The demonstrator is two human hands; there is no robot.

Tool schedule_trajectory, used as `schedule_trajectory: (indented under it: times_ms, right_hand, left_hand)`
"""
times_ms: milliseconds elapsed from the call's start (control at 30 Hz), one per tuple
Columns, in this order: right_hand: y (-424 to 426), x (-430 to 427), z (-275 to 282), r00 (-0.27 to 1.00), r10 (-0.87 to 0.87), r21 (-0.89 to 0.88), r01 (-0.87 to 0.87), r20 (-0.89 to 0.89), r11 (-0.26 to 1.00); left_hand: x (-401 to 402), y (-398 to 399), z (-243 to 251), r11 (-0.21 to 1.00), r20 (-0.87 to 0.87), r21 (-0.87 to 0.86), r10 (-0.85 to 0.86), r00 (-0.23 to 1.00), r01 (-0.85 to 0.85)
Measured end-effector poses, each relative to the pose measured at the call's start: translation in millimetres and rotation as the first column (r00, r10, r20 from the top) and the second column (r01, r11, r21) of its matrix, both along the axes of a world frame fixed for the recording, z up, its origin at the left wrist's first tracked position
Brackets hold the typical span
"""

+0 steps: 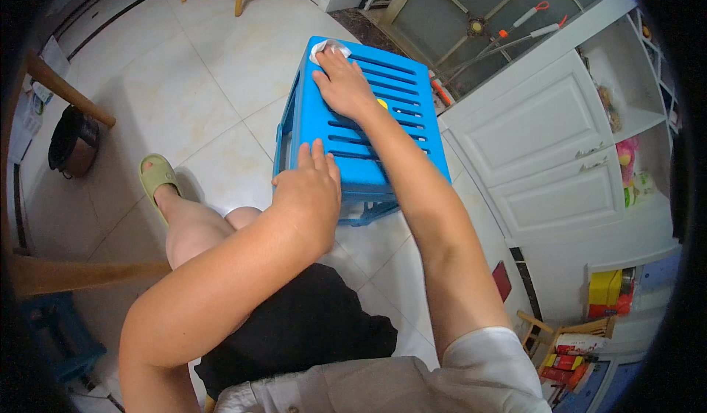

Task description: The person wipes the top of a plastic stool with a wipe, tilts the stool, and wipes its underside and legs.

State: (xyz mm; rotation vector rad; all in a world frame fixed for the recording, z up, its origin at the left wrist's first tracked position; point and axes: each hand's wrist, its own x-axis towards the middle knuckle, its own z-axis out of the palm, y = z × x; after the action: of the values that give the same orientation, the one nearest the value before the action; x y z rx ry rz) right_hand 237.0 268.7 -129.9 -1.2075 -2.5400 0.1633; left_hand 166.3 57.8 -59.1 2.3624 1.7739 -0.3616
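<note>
A blue plastic stool with a slotted top stands on the floor in front of me. My right hand presses a white tissue or thin cloth flat against the far left corner of its top. The fingers cover part of this white piece. On the stool's near left edge lies my left hand, fingers extended over the top and thumb at the side. Beside my right wrist a round yellow spot shows on the slats, partly hidden by the arm.
White cabinets run along the right. Behind the stool, grey-handled rods lean by a glass-paneled door. A dark bin-like container sits at left near a wooden leg. My slippered foot is left of the stool.
</note>
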Motion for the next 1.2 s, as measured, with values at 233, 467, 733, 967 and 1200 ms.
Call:
schedule_trajectory:
  times_ms: [233,467,733,967,1200]
  right_hand:
    - [-91.1,64.5,21.3,0.973,0.199,-0.207,-0.220,-0.114,0.953]
    - [-136.2,119.5,41.4,0.993,0.062,-0.061,-0.056,0.104,0.997]
    - [-97.8,161.3,36.0,0.985,-0.142,0.085,0.134,0.099,0.987]
    - [-68.2,143.8,41.1,0.943,-0.251,-0.120,0.229,-0.219,0.966]
    - [-16.9,150.4,68.2,0.448,-0.486,-0.637,-0.295,-0.751,0.713]
  left_hand:
    - [-10.7,1.3,2.4,0.998,0.056,-0.062,-0.019,0.998,0.023]
    - [-12.9,-5.6,2.7,0.998,0.081,-0.001,-0.060,0.995,0.060]
    - [-19.1,-4.9,-10.6,0.998,0.168,0.037,-0.064,0.984,0.059]
    - [-18.6,-7.9,-10.2,0.998,0.179,0.043,-0.041,0.983,0.034]
    - [-15.2,-7.4,-7.8,0.999,0.123,0.016,-0.031,0.992,0.029]
